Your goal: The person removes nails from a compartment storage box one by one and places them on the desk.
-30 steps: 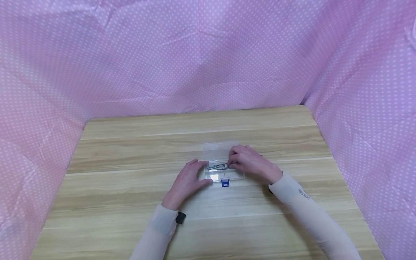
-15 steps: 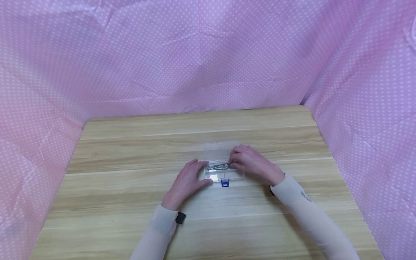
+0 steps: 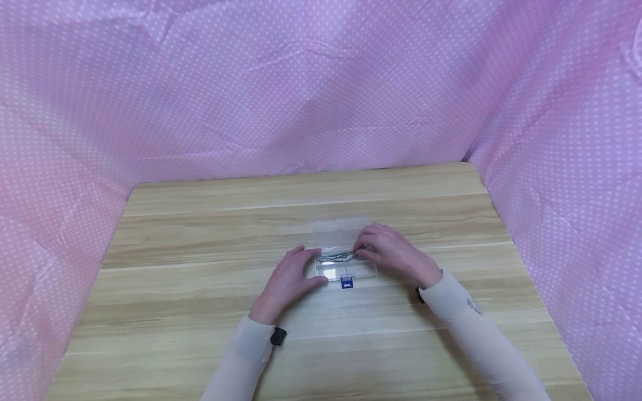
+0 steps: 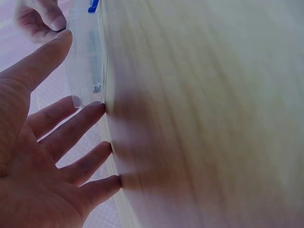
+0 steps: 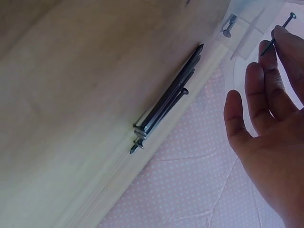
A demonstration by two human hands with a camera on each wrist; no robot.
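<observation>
Right hand [image 3: 393, 253] slightly back, pinching nail [image 5: 279, 32].

From the head view the nails [image 3: 337, 257] are too small to count, and the right hand [image 3: 388, 250] hides the box's [image 3: 337, 229] right end.

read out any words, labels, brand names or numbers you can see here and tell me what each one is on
Right sleeve: small dark print near the wrist, too small and blurred to read.
Blue latch on the clear plastic box: a pale mark on it, too small to read.
Nails, wooden table and pink dotted cloth: no text.
Nothing can be quoted.
</observation>
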